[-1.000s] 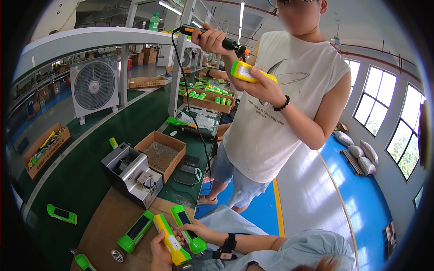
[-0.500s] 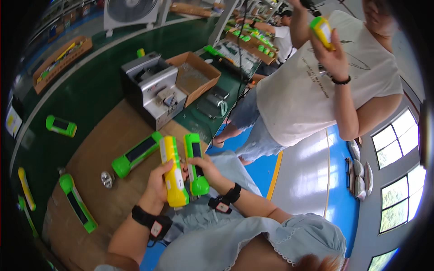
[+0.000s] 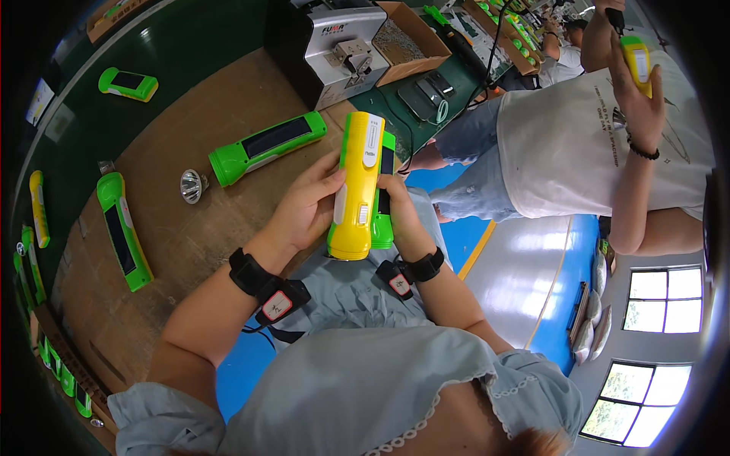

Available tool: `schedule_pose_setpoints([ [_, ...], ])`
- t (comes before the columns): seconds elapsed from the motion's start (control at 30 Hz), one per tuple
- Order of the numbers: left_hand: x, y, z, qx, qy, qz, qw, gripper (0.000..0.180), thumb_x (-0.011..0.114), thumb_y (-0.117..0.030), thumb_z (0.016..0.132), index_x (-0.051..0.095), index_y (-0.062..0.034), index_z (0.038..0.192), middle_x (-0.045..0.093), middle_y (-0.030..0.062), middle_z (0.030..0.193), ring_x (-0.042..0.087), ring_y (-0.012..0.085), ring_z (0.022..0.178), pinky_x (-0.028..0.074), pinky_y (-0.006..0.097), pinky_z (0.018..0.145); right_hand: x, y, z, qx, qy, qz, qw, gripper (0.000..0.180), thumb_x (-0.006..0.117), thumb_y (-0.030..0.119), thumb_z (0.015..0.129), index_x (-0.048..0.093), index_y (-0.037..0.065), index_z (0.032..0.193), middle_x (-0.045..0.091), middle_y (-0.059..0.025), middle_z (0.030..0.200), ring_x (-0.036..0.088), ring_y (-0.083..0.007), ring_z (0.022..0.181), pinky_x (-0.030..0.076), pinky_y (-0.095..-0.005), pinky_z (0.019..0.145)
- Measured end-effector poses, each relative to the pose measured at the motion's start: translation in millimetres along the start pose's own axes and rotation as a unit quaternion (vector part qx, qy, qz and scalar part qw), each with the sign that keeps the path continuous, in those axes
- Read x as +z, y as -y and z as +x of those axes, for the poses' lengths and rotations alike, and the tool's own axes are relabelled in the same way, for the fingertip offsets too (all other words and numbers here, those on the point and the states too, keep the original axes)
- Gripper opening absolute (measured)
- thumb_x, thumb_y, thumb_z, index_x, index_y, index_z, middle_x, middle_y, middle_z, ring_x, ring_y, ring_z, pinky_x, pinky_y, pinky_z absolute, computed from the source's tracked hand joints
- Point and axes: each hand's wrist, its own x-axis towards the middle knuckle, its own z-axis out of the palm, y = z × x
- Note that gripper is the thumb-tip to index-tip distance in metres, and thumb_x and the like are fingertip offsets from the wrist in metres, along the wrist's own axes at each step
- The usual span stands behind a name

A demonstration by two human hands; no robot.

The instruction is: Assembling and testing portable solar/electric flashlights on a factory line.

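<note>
My left hand (image 3: pixel 310 199) is closed around a yellow flashlight (image 3: pixel 353 186) with a grey slide switch, held upright in front of me. Close behind it on the right, my right hand (image 3: pixel 403 216) grips a green flashlight (image 3: pixel 385 228) with a dark solar panel. The yellow body partly covers the green one; whether they touch I cannot tell. Left of my hands, another green flashlight (image 3: pixel 266 143) lies on the brown tabletop (image 3: pixel 201 243), its wide end beside a shiny reflector (image 3: pixel 193 186). Farther left lies a green flashlight (image 3: pixel 124 232) with its panel up.
A grey-and-black machine (image 3: pixel 331 57) stands at the table's far side, beside a cardboard box (image 3: pixel 414 45). Several more flashlights lie along the left. At the right, a person in a white shirt (image 3: pixel 563 144) holds a yellow-green flashlight (image 3: pixel 637 64).
The yellow flashlight has come in front of the green one, which were side by side before. My view has shifted, so the table and machine sit differently in it.
</note>
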Motion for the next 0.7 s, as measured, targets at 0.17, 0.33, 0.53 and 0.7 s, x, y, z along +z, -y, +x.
schedule_pose_setpoints([
  [0.17,-2,-3,0,-0.026,0.043,0.003,0.999,0.060,0.064,-0.013,0.080,0.034,0.0005,0.130,0.053,0.0107,0.112,0.057,0.0200,0.098,0.048,0.034,0.085,2,4,-3,0.001,-0.012,0.009,1.000,0.029,0.054,0.020,0.080,0.056,-0.002,0.098,0.063,-0.0084,0.081,0.061,-0.0157,0.064,0.050,-0.0265,0.059],
  [0.33,-3,-5,3,-0.038,0.065,0.000,0.997,0.061,0.068,-0.014,0.077,0.037,-0.0009,0.128,0.053,0.0089,0.110,0.057,0.0186,0.096,0.048,0.034,0.084,-7,-1,3,0.017,0.003,0.029,0.999,0.028,0.052,0.021,0.081,0.059,-0.002,0.096,0.065,-0.0092,0.083,0.063,-0.0166,0.067,0.051,-0.0276,0.062],
  [0.53,0,-3,3,-0.011,0.011,-0.021,1.000,0.063,0.070,-0.013,0.076,0.037,-0.0017,0.128,0.053,0.0077,0.110,0.056,0.0174,0.097,0.046,0.033,0.087,-2,-2,3,0.002,-0.017,0.021,1.000,0.030,0.057,0.023,0.079,0.053,-0.001,0.098,0.060,-0.0085,0.078,0.060,-0.0156,0.063,0.049,-0.0264,0.057],
  [0.7,-10,-3,3,-0.050,-0.001,-0.045,0.998,0.051,0.054,-0.028,0.087,0.038,-0.0017,0.128,0.053,0.0087,0.106,0.054,0.0209,0.093,0.045,0.035,0.083,-1,1,-2,0.044,-0.007,0.029,0.999,0.028,0.055,0.023,0.080,0.052,-0.002,0.093,0.060,-0.0104,0.074,0.060,-0.0179,0.059,0.050,-0.0282,0.054],
])
